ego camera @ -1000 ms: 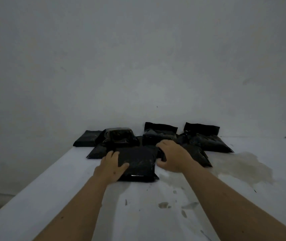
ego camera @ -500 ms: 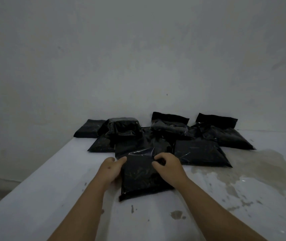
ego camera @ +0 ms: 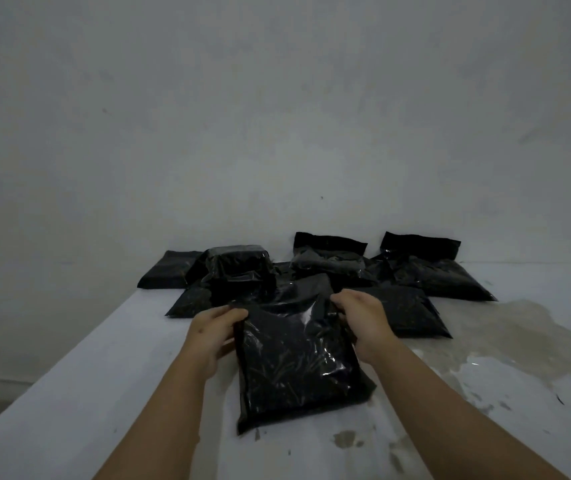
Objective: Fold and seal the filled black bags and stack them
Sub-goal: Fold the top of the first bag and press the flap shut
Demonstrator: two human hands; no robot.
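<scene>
— Which step was in hand at that moment?

— The handling of a single filled bag (ego camera: pixel 298 365). It lay on the pale surface (ego camera: pixel 79 393) in the lower centre of the frame, a little tilted, its near end toward the person. The left hand (ego camera: pixel 213 336) gripped its far left corner with curled fingers (ego camera: pixel 234 315), and the right hand (ego camera: pixel 363 323) gripped the far right edge, its fingertips tucked out of sight behind the plastic.

— So the fold was not made?

— I judged it not yet made. The top edge between the two hands looked loose and puckered, not flattened down.

— And the other bags?

— A cluster of black bags (ego camera: pixel 412 313) lay just behind it in the middle of the frame. One taller bundle (ego camera: pixel 239 268) sat left of centre, perhaps the stack, though the dim light left that uncertain. Two bags at the back (ego camera: pixel 329 244) had their flaps standing up against the wall (ego camera: pixel 277 116).

— What did the next move call for?

— Turning the open end over flat and pressing along it to seal. The glossy plastic would likely slip, so a firm, even press seemed wise, keeping clear of the damp stain (ego camera: pixel 519 341) at the right.
</scene>
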